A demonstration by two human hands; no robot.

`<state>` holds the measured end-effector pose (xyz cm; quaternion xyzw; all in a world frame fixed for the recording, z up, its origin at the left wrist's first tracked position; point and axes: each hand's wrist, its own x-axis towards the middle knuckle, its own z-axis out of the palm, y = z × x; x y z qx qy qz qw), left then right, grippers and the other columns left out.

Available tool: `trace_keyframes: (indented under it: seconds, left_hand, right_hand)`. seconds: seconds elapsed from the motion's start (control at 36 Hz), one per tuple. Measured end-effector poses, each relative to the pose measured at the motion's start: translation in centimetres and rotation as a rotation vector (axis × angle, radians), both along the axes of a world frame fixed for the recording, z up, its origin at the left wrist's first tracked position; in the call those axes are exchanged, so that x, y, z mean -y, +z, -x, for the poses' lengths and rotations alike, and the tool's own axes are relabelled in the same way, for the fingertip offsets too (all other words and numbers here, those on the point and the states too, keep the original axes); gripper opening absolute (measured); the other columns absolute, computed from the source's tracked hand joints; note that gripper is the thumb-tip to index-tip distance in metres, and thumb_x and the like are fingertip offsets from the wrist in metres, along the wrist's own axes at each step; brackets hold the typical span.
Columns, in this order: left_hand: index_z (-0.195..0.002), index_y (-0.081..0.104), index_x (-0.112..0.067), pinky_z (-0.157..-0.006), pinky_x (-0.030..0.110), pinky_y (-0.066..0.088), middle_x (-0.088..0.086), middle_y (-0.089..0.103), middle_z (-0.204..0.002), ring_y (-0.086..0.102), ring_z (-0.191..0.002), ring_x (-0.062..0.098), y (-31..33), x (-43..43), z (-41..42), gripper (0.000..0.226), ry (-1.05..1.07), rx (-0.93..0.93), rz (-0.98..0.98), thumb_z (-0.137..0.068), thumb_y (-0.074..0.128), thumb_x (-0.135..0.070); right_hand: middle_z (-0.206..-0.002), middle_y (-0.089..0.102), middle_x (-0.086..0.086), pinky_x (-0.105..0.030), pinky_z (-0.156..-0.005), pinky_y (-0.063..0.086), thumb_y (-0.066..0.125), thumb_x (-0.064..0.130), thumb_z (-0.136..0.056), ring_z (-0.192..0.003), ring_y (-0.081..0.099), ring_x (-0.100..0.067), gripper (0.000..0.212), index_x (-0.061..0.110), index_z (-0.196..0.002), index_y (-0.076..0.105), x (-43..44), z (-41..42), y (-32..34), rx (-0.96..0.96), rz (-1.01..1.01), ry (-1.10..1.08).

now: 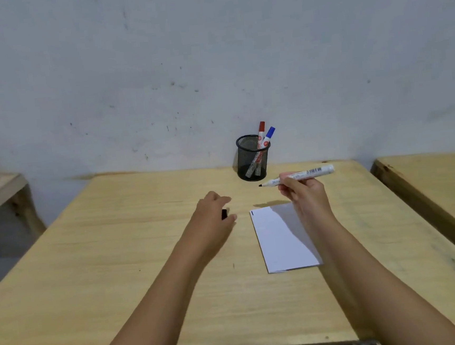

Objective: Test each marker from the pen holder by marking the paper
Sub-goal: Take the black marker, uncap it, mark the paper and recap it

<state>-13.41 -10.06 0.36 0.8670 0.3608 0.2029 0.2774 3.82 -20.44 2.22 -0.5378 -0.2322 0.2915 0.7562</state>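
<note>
Head view: right hand (pixel 306 193) grips uncapped marker (pixel 301 175) above paper (pixel 281 239); left hand (pixel 213 214) pinches cap (pixel 224 214).

A single head-worn wide-angle view looks forward and down over the wooden surface (pixel 119 264), close above both forearms. It faces the wall (pixel 210 50) at 12 o'clock, where the far edge of the surface meets it.

Left hand (pixel 213 214) palm down, fingers curled around a small cap; right hand (pixel 305 190) raised, fingertips pinching a marker.
</note>
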Motion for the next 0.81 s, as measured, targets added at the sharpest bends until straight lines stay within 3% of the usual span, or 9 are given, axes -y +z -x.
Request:
trace_keyframes:
  seconds: [0.11, 0.19, 0.22, 0.28, 0.36, 0.5, 0.81]
  left_hand:
    - [-0.108, 0.066, -0.008, -0.080, 0.027, 0.041, 0.010, 0.057, -0.106, 0.056, -0.102, 0.025, -0.2, -0.3, -0.2, 0.022, 0.009, -0.041, -0.003, -0.089, 0.057, -0.015]
    - [-0.083, 0.070, -0.008, -0.070, 0.029, 0.050, 0.008, 0.065, -0.087, 0.061, -0.080, 0.023, 0.3, 0.6, -0.4, 0.005, 0.087, 0.279, 0.231, -0.083, 0.065, -0.010]
    - [-0.080, 0.070, -0.008, -0.061, 0.022, 0.050, 0.007, 0.065, -0.081, 0.060, -0.074, 0.020, 0.6, 1.0, -0.5, 0.003, 0.112, 0.426, 0.354, -0.082, 0.067, -0.008]
    - [-0.087, 0.070, -0.005, -0.054, 0.011, 0.047, 0.004, 0.067, -0.079, 0.060, -0.072, 0.013, 1.4, 1.6, -0.7, 0.006, 0.108, 0.632, 0.566, -0.082, 0.069, -0.005]
    - [-0.094, 0.070, -0.008, -0.062, 0.013, 0.052, 0.002, 0.072, -0.084, 0.066, -0.081, 0.012, 1.8, 1.8, -0.9, 0.013, 0.067, 0.803, 0.749, -0.081, 0.070, -0.007]
    - [-0.087, 0.072, -0.011, -0.077, 0.017, 0.054, 0.001, 0.075, -0.082, 0.070, -0.083, 0.012, 2.1, 2.2, -1.4, 0.011, 0.015, 0.883, 0.814, -0.080, 0.070, -0.003]
    - [-0.090, 0.071, -0.008, -0.082, 0.016, 0.054, 0.001, 0.074, -0.082, 0.071, -0.081, 0.010, 2.8, 3.0, -1.6, 0.011, -0.090, 0.890, 0.834, -0.081, 0.068, -0.003]
  right_hand:
    - [-0.079, 0.067, -0.006, -0.023, -0.080, 0.053, 0.062, 0.005, -0.086, -0.076, 0.061, -0.013, 0.008, 0.007, -0.082, 0.068, 0.4, 0.6, 0.3, -0.007, -0.007, 0.017]
    - [-0.077, 0.065, -0.007, -0.017, -0.072, 0.055, 0.061, 0.004, -0.087, -0.072, 0.060, -0.013, 0.008, 0.005, -0.083, 0.068, 0.6, 0.9, 0.5, -0.035, -0.019, 0.025]
    - [-0.075, 0.065, -0.007, -0.015, -0.069, 0.055, 0.061, 0.002, -0.086, -0.069, 0.060, -0.012, 0.008, 0.004, -0.083, 0.067, 0.6, 1.0, 0.6, -0.055, -0.028, 0.024]
    - [-0.074, 0.064, -0.008, -0.014, -0.066, 0.055, 0.060, 0.001, -0.087, -0.066, 0.060, -0.011, 0.008, 0.002, -0.083, 0.066, 0.8, 1.2, 0.8, -0.082, -0.049, 0.027]
    - [-0.072, 0.063, -0.007, -0.013, -0.064, 0.055, 0.059, 0.001, -0.087, -0.061, 0.062, -0.008, 0.007, -0.001, -0.086, 0.066, 0.9, 1.5, 1.0, -0.095, -0.068, 0.032]
    - [-0.068, 0.063, -0.004, -0.013, -0.063, 0.054, 0.060, 0.002, -0.087, -0.061, 0.061, -0.008, 0.008, -0.001, -0.086, 0.067, 1.2, 2.2, 1.3, -0.092, -0.106, 0.052]
    - [-0.063, 0.066, 0.000, -0.014, -0.062, 0.052, 0.058, 0.000, -0.087, -0.061, 0.060, -0.009, 0.009, 0.002, -0.083, 0.066, 1.5, 3.1, 1.6, -0.076, -0.133, 0.108]
